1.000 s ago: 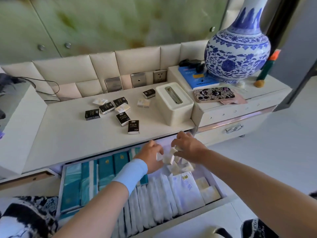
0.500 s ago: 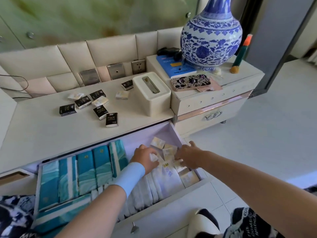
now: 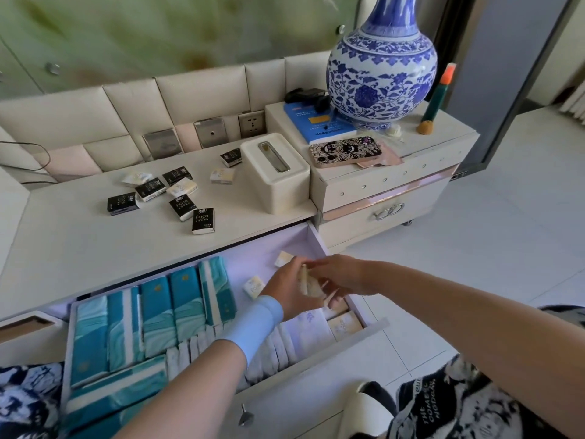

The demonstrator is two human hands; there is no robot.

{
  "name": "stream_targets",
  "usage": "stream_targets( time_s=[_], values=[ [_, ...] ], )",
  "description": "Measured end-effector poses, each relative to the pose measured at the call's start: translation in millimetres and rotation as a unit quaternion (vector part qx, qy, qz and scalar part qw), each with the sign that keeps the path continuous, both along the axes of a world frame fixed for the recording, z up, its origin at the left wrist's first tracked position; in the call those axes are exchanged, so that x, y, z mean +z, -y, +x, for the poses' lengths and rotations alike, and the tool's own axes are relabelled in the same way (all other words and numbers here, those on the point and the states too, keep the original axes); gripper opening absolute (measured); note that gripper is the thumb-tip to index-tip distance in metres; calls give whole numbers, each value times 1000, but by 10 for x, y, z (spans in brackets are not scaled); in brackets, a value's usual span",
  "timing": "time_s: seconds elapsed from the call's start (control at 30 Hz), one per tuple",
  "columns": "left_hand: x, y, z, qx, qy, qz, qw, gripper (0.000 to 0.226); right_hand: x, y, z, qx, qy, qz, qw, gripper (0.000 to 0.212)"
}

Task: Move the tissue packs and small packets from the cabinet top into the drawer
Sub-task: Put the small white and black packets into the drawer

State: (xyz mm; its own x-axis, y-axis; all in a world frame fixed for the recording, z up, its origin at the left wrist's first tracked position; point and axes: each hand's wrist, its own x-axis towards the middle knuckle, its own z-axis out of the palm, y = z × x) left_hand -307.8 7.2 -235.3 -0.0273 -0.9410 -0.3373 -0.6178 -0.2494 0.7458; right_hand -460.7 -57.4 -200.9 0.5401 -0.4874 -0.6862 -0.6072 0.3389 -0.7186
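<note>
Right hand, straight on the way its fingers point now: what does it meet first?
The right hand points left, so first the packets between the two hands, then the left hand just behind them. Blur hides whether they touch.

Setting: a home, a furnished living space. Evidence: cream padded wall panels (image 3: 196,99) with wall socket (image 3: 251,123); low white cabinet (image 3: 79,242); porcelain vase (image 3: 381,68); tissue box (image 3: 275,185); phone (image 3: 345,152); open drawer (image 3: 316,353) stocked with tissue packs (image 3: 158,308); pale tiled floor (image 3: 506,248).
</note>
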Motion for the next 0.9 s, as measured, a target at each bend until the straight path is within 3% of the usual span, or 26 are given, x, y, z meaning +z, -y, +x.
stream_targets(
  time_s=[0.07, 0.17, 0.27, 0.33, 0.43, 0.5, 0.6, 0.77, 0.9],
  values=[
    [70, -14, -97, -3, -20, -6, 1000, 66, -11, -65, -132, -14, 26, -2, 1000, 20],
    [72, -53, -157, -26, 7, 8, 1000, 67, -70, 0, -215, 38, -96, -127, 987, 21],
    [-38, -122, -89, -75, 101, 28, 992, 54, -108, 67, -277, 246, -235, -281, 897, 20],
    [-108, -169, -32, -90, 141, 55, 984, 43, -178, -3, -305, 331, -263, -260, 868, 35],
    [-141, -189, -16, -74, 135, 88, 984, 28, -320, -173, -275, 376, -281, -257, 845, 32],
    [-164, -175, -25, -87, 139, 75, 984, 30, -359, -207, -242, 360, -280, -311, 834, 27],
    [-150, -165, -19, -107, 134, 69, 983, 36, -294, -175, -202, 405, -288, -364, 788, 24],
    [-195, -177, 15, -103, 130, 80, 983, 23, -214, -26, -35, 376, -291, -349, 808, 39],
    [-231, -156, 68, -199, 250, 44, 946, 24, -304, 66, 125, 363, -290, -357, 810, 39]
  ],
)
